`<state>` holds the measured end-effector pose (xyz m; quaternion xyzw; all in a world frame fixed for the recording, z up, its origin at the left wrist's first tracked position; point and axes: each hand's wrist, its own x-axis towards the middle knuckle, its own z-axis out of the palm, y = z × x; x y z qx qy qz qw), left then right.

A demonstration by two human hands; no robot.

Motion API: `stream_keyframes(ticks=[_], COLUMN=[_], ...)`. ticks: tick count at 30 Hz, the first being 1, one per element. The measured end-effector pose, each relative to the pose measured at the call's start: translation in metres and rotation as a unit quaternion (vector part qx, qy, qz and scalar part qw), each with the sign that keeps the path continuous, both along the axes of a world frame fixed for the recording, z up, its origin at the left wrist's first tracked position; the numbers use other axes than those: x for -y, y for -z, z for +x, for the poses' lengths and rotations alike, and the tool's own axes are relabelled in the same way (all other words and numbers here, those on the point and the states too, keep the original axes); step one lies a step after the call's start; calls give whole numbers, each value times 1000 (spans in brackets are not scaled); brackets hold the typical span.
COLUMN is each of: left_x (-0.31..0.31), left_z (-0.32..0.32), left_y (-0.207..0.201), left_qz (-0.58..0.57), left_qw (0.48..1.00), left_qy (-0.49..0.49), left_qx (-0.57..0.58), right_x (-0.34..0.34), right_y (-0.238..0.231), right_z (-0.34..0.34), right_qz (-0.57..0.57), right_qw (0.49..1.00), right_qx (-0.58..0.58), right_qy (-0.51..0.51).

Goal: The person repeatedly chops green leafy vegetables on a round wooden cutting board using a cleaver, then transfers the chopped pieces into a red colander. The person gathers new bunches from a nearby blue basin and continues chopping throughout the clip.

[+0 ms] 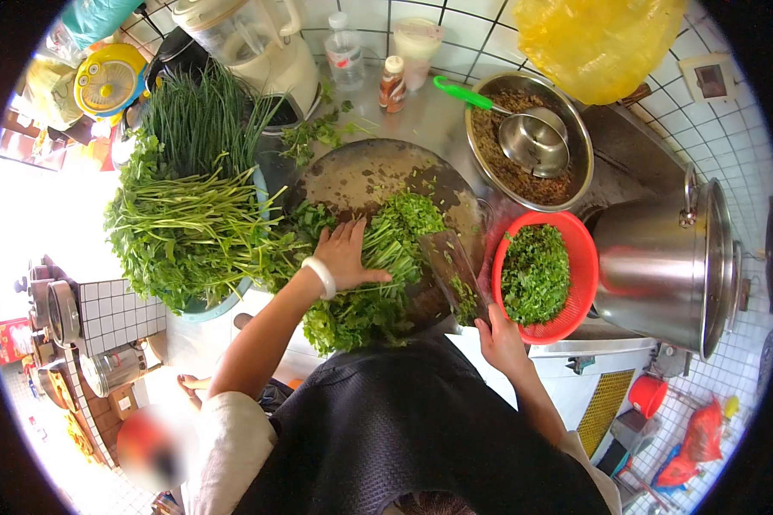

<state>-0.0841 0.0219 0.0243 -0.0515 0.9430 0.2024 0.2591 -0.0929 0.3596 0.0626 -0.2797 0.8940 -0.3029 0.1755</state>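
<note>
A bunch of leafy green herbs, like cilantro (pixel 386 245), lies across the round cutting board (pixel 352 176). My left hand (pixel 345 256), with a white bangle at its wrist, rests on the bunch with fingers spread and thumb stretched to the right. My right hand (pixel 501 341) is wrapped around the handle of a cleaver (pixel 448 264). Its broad blade lies against the right side of the herbs, and green bits stick to it. Just right of the cleaver, a red plastic basket (pixel 589 283) holds chopped greens (pixel 534 275).
To the left, a basin (pixel 206 314) is heaped with leafy herbs (pixel 189 223) and chives (pixel 202 120). A steel bowl (pixel 582 163) of brown crumbly food holds a green-handled ladle (pixel 534 142). A large steel pot (pixel 653 262) stands at right, a blender (pixel 266 64) at the back.
</note>
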Motion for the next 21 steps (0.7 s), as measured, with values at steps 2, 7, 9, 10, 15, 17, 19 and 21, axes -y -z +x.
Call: stream_keyframes(ticks=[2,7,9,10,15,17,19,21], left_x=[-18,-61,-65,-68,-67,-67,-67,-67], left_z=[17,30,30,30,27,27,27,28], left_y=[-5,-2,6,10,10,9,9,5], left_qz=[-60,-125,-139,-143,-134,-134,-139,-135], left_qw=[998,988,983,981,979,980,981,982], left_qy=[-7,-87,-118,-129,-151,-145,-135,-133], left_qx=[0,9,-3,-16,-7,-4,11,15], right_x=[4,23,36,40,69,80,92,100], right_y=[-1,-4,-10,-13,-27,-26,-26,-31], right_z=[-3,-14,-18,-19,-16,-19,-25,-32], right_qz=[0,9,-10,5,58,97,159,186], right_qw=[1000,1000,1000,1000,994,988,978,965], right_qx=[-9,-7,-19,-21,-76,-67,-50,-48], right_qy=[0,13,-4,-11,-59,-102,-126,-177])
